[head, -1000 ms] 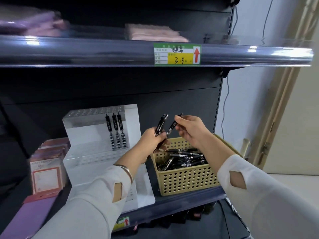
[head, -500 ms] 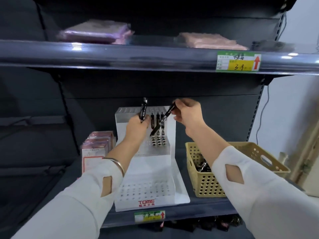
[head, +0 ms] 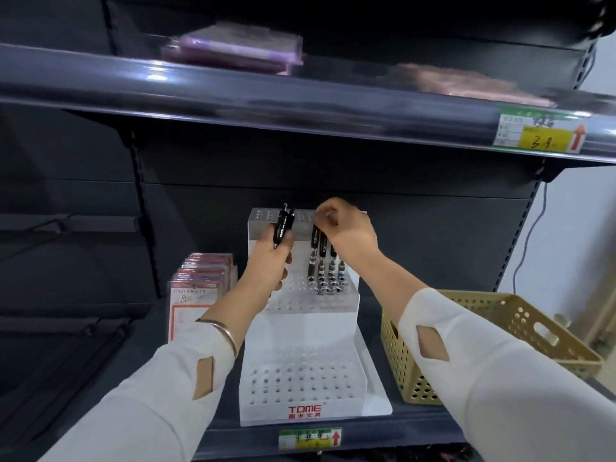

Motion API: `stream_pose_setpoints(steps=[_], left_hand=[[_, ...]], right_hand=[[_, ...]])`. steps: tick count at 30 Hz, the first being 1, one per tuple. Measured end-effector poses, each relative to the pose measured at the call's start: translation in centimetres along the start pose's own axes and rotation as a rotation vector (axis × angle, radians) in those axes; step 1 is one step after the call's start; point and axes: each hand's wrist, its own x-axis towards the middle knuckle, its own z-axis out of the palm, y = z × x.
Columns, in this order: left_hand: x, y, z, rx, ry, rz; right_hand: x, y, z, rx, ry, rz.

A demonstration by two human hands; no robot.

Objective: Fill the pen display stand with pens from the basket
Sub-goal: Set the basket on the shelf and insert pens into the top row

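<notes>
A clear stepped pen display stand (head: pixel 301 375) marked TOME stands on the lower shelf. Several black pens (head: pixel 322 261) stand upright in holes of its upper tier. My left hand (head: pixel 268 265) grips two black pens (head: pixel 282 226) upright in front of the stand's top left. My right hand (head: pixel 346 230) pinches the top of the leftmost standing pen (head: pixel 313 248) at the stand's top edge. The tan perforated basket (head: pixel 520 328) sits to the right of the stand; my right forearm hides its inside.
A stack of pink-covered notebooks (head: pixel 196 295) stands left of the stand. The upper shelf edge (head: pixel 300 105) with a price label (head: pixel 541 135) hangs close above my hands. Wrapped pink packs lie on that shelf. A wall and cable are at the right.
My hands moved from above the basket left to the stand. The right hand's pen went from slanted in the air to upright in the top tier. The view shifted left and closer.
</notes>
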Motion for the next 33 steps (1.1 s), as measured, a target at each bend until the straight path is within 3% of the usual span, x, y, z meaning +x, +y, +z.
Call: stream_pose_setpoints(steps=[6,19,26,30,33], left_hand=[[0.8,-0.3,-0.1,-0.069,0.000,-0.055],[1.0,-1.1,0.4,-0.078,-0.018,0.003],[0.7,-1.1,0.6,-0.121,0.024,-0.018],[0.3,-0.8,0.3,-0.180,-0.002,0.006],[-0.2,-0.5,0.1,-0.197,-0.028,0.048]], right_hand=[[1.9,-0.1,0.7,-0.414,-0.007,-0.013],[1.6,0.9,1.0,-0.252,-0.061,0.067],[0.9,0.8,0.8,-0.247,0.002,-0.021],[0.6,-0.3,0.0,-0.021,0.108,-0.121],[0.1,-1.7,-0.1,0.325,-0.103,0.057]])
